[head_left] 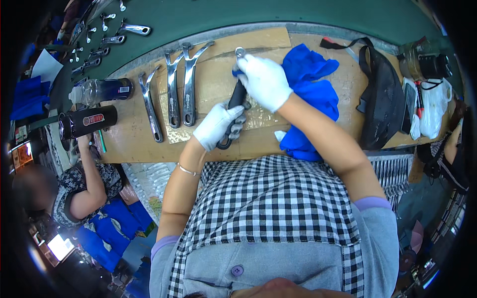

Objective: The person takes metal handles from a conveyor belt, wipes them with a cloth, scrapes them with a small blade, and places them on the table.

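Note:
Both my hands wear white gloves and meet over the work board. Closed round the lower part of a black-handled wrench (237,94) is my left hand (217,125); the handle's looped end sticks out below it. My right hand (264,82) grips the tool's upper end with bent fingers, and a shiny metal tip shows beyond them. A bit of blue shows under those fingers; I cannot tell if it is cloth. Left of my hands lie three chrome wrench-like tools with forked heads: a small one (151,107), a longer one (173,89) and another long one (189,84).
Right of my arm lie a crumpled blue cloth (310,94) and a black bag (380,94). A clear bottle (102,93) and a black flask (89,121) stand left. Metal parts (135,29) lie on the green surface (198,15) beyond. Another person (84,184) sits at left.

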{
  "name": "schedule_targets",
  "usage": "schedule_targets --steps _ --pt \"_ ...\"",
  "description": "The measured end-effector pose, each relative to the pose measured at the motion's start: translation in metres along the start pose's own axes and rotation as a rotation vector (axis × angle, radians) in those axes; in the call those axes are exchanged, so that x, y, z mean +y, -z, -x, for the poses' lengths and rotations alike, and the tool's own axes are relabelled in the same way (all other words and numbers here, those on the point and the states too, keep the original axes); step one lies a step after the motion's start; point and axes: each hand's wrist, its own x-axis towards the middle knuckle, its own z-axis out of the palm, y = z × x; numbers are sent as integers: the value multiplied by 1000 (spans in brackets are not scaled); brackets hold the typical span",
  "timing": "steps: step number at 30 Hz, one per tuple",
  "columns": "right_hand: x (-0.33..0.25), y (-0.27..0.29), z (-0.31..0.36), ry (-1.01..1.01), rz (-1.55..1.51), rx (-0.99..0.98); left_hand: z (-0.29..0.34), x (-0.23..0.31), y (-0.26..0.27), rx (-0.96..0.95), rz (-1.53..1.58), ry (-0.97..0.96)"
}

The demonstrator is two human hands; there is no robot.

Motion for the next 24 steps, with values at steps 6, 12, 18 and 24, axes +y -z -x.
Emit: schedule_targets --steps 6,12,18,24 --pt "4 -8 1 66 69 171 -1 5 2 29 -65 18" --pt "24 29 37 4 80 -62 1 -8 -9 93 -148 -59" --pt "2 5 29 -62 -82 126 -5 -15 -11 140 -263 -95" --pt "21 20 49 -33 103 87 -4 -27 -20 395 -598 -233"
